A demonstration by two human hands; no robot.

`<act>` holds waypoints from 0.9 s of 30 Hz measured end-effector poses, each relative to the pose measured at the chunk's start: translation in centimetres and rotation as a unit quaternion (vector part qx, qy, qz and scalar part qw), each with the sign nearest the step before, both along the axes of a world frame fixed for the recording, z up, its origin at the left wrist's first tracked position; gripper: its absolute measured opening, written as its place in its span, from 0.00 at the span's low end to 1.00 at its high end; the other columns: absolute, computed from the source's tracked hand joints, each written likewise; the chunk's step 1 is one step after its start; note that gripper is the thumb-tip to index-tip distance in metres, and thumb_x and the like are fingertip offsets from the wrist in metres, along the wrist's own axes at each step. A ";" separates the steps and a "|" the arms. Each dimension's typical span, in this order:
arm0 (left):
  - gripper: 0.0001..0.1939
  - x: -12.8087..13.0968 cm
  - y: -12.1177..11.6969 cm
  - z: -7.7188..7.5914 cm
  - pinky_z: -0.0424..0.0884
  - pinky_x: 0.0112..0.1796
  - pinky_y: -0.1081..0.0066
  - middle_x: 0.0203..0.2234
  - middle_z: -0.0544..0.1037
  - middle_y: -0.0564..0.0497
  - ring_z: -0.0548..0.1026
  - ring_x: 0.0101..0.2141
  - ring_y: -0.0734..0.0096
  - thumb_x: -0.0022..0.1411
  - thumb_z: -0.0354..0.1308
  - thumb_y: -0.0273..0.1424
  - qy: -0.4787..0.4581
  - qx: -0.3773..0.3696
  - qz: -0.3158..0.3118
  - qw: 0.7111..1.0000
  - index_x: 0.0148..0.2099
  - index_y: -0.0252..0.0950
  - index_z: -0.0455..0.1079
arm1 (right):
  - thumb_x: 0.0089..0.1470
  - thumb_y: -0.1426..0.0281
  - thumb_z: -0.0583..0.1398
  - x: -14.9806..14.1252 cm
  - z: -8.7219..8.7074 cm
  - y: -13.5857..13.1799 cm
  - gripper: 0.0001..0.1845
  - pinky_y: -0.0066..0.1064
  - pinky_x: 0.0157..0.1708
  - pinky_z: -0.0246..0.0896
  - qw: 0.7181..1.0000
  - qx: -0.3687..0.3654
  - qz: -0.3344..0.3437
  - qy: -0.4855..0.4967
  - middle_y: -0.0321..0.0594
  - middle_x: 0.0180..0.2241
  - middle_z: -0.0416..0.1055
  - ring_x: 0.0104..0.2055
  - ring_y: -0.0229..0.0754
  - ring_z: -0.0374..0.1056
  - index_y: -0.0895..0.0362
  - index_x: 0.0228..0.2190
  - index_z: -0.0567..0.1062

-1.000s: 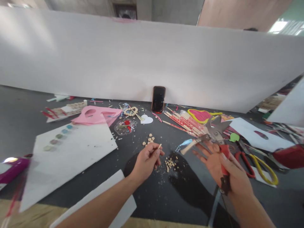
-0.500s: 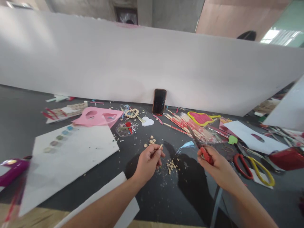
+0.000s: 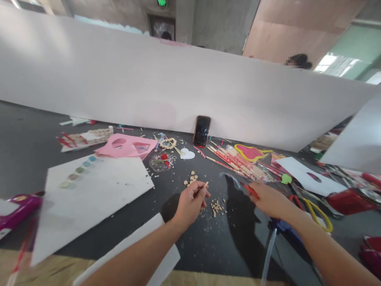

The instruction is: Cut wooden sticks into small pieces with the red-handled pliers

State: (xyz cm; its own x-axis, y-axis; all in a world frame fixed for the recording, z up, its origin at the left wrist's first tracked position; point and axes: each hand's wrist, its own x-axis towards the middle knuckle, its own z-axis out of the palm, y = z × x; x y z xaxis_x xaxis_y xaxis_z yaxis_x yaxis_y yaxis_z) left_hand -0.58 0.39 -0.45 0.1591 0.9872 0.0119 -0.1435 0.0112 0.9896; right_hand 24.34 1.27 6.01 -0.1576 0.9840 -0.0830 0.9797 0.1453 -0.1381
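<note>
Two fingertips and a thumb of the left hand (image 3: pixel 192 201) close on a short pale stick (image 3: pixel 206 184), its tip showing above them; the right hand (image 3: pixel 260 195) is wrapped around a red-handled cutting tool (image 3: pixel 251 191), whose blades blur into the dark, so their gap cannot be told. Between the hands lies a heap of tiny pale pieces (image 3: pixel 217 207), and just beyond the left hand, some pale beads (image 3: pixel 193 177). Farther out are a white paper heart (image 3: pixel 187 153), red-and-pale sticks (image 3: pixel 229 159) and a phone (image 3: pixel 202 131) leaning on a tall white panel (image 3: pixel 178 87), which blocks much of the room. The right forearm partly covers yellow-handled scissors (image 3: pixel 326 223) and a dark blue object (image 3: pixel 287 230). A purple tool (image 3: pixel 19 210) is cut off at the left edge; a green lit sign (image 3: pixel 162 2), cropped at the top, is unreadable.
</note>
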 end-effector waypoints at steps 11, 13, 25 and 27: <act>0.12 0.0 0.1 -0.2 0.62 0.18 0.80 0.26 0.72 0.52 0.66 0.19 0.80 0.58 0.50 0.39 -0.010 0.004 -0.014 1.000 0.37 0.35 0.65 | 0.54 0.63 0.49 -1.2 0.7 -0.9 0.10 0.30 0.28 0.61 0.979 0.020 -0.016 0.200 0.36 0.28 0.67 0.29 0.38 0.65 0.54 0.34 0.64; 0.13 0.1 0.1 -0.1 0.62 0.18 0.80 0.27 0.72 0.51 0.66 0.19 0.80 0.57 0.51 0.39 -0.016 -0.001 -0.022 1.000 0.37 0.34 0.65 | 0.53 0.61 0.51 -2.1 0.4 -2.4 0.13 0.33 0.31 0.64 0.901 -0.028 -0.047 0.431 0.42 0.38 0.69 0.34 0.41 0.68 0.54 0.40 0.63; 0.12 0.0 0.3 -0.2 0.62 0.18 0.79 0.26 0.73 0.52 0.66 0.19 0.80 0.58 0.52 0.38 -0.028 -0.011 -0.010 0.999 0.40 0.35 0.65 | 0.45 0.78 0.50 -3.7 -3.7 -4.4 0.15 0.42 0.47 0.58 0.974 0.153 0.108 0.129 0.46 0.53 0.61 0.52 0.47 0.59 0.53 0.36 0.67; 0.12 0.0 0.3 -0.1 0.62 0.18 0.80 0.26 0.73 0.52 0.67 0.20 0.79 0.57 0.53 0.38 -0.015 -0.017 -0.002 1.000 0.40 0.35 0.66 | 0.44 0.78 0.51 -4.0 -3.8 -4.6 0.16 0.42 0.46 0.59 0.975 0.159 0.129 0.088 0.45 0.52 0.62 0.51 0.47 0.60 0.53 0.36 0.68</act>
